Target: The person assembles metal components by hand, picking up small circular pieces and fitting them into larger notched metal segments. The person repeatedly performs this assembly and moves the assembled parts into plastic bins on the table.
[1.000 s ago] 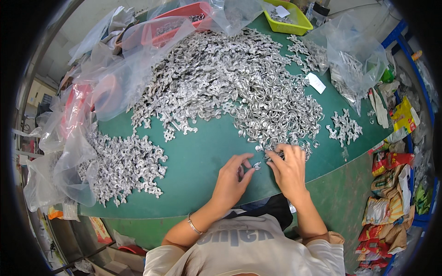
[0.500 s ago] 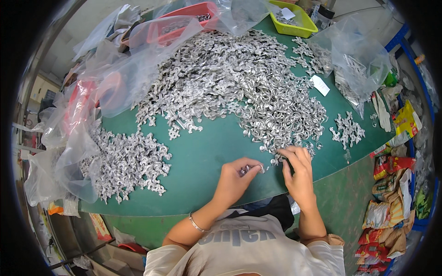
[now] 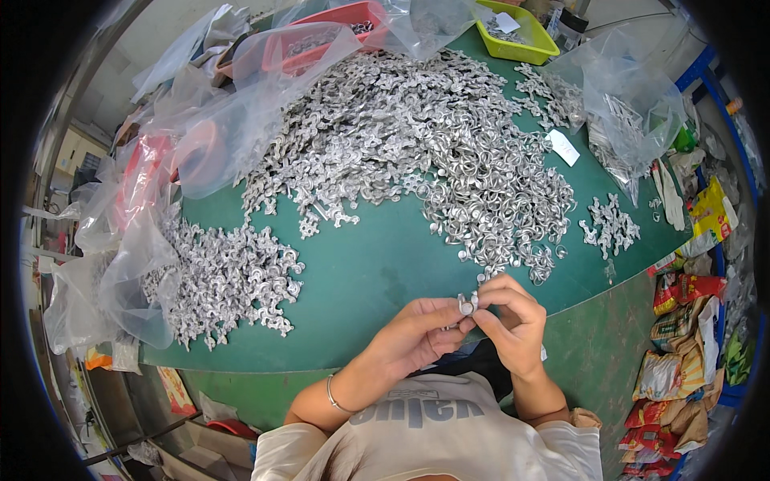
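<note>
Close to the table's near edge, my left hand [image 3: 419,333] and my right hand [image 3: 513,322] meet. A small shiny metal part [image 3: 467,305] with rounded ends is pinched between the fingertips of both. Its exact kind is too small to make out. Just beyond my fingers lies a heap of curved, ring-like metal pieces [image 3: 497,188]. It runs into a broad mound of duller grey branched metal pieces [image 3: 345,128] at the middle back. More grey branched pieces [image 3: 228,280] are heaped on the left, beside clear plastic bags [image 3: 132,301].
The green table [image 3: 361,272] curves toward me. At the back stand a red tray [image 3: 325,36] and a yellow-green tray [image 3: 517,40]. A white paper tag [image 3: 564,147], a small cluster of pieces [image 3: 609,226] and a clear bag [image 3: 630,100] lie right. Colourful packets [image 3: 670,353] fill the right side.
My right hand has drawn back from the edge of the ring-like heap toward my left hand. My left hand has turned and moved slightly nearer me, and the fingertips now meet at the metal part.
</note>
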Action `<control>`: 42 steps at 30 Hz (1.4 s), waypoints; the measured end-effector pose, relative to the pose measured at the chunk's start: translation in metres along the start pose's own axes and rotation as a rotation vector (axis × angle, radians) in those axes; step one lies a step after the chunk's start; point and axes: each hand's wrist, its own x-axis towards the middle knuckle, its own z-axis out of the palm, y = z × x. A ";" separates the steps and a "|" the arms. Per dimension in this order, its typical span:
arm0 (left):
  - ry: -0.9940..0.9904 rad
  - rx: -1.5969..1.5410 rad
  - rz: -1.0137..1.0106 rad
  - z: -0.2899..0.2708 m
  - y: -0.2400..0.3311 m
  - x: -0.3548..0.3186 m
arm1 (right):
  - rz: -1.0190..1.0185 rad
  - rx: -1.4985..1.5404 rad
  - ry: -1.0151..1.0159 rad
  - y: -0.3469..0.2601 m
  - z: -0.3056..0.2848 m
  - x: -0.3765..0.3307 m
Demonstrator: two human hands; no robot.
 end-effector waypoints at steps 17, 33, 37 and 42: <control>-0.056 -0.024 -0.041 0.006 0.002 -0.001 | -0.077 0.088 0.217 -0.006 0.016 -0.009; 0.142 -0.008 0.077 -0.018 -0.005 0.008 | -0.185 -0.421 -0.118 -0.009 0.001 0.011; -0.076 -0.091 0.039 -0.035 -0.003 0.008 | -0.197 -0.695 0.164 0.023 -0.017 0.051; 0.203 -0.059 0.132 -0.025 -0.004 0.006 | -0.284 -1.023 0.058 0.051 -0.024 0.074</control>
